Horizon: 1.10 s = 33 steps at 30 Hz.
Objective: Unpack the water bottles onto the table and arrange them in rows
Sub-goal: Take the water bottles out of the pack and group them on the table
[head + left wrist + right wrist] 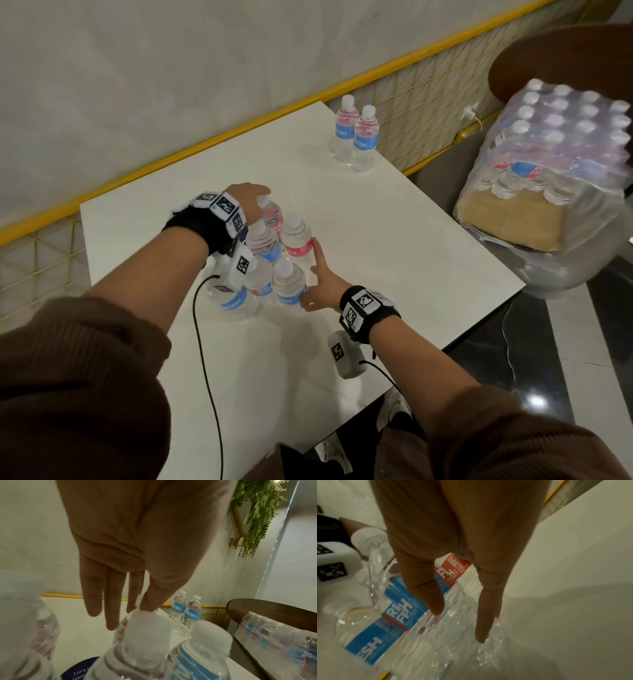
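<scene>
Cluster of water bottles [274,260] upright mid-table [394,240]. Left hand [248,202] over the far caps, fingers [96,595] straight, together. Right hand [322,284] spread flat against the cluster's right side. Two bottles [356,137] standing near far edge. Wrapped pack [548,164] off to right.

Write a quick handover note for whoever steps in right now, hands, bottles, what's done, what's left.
Left hand: open, fingers straight, fingertips on the caps at the far side of the bottle cluster; no grip.
Right hand: open, straight fingers pressing the cluster's right side.
Done: two bottles stand side by side at the table's far corner; about six more are bunched mid-table, not in rows.
Left: line up the cluster, then unpack the wrapped pack on the chair to the right.
</scene>
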Available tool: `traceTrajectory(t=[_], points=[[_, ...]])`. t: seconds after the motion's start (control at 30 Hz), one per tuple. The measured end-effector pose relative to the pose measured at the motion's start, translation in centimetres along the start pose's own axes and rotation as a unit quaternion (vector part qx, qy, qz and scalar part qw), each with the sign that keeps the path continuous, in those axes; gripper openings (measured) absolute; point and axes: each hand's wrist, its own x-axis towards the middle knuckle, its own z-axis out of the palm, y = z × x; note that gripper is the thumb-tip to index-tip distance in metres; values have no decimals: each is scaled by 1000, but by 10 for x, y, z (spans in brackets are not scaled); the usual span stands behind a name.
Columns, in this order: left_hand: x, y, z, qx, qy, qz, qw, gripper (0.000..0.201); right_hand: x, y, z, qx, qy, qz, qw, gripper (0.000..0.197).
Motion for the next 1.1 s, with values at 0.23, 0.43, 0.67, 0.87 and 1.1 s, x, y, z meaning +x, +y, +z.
traceTrajectory(t=[0.23,0.43,0.67,0.87,1.1], points=[[2,2,-12,22,-28,1,999,51,9,11,6,-23,-22,-38,999,119],[11,71,-19,15,48,101,994,48,-6,30,-40,27,11,9,1000,72],[48,211,24,-25,16,227,973,38,-54,52,-177,104,173,50,978,42],[89,318,64,-90,-9,246,965,37,-90,67,-296,165,313,34,935,33],[118,370,77,-142,-20,239,960,83,-101,42,-389,49,412,111,903,51]])
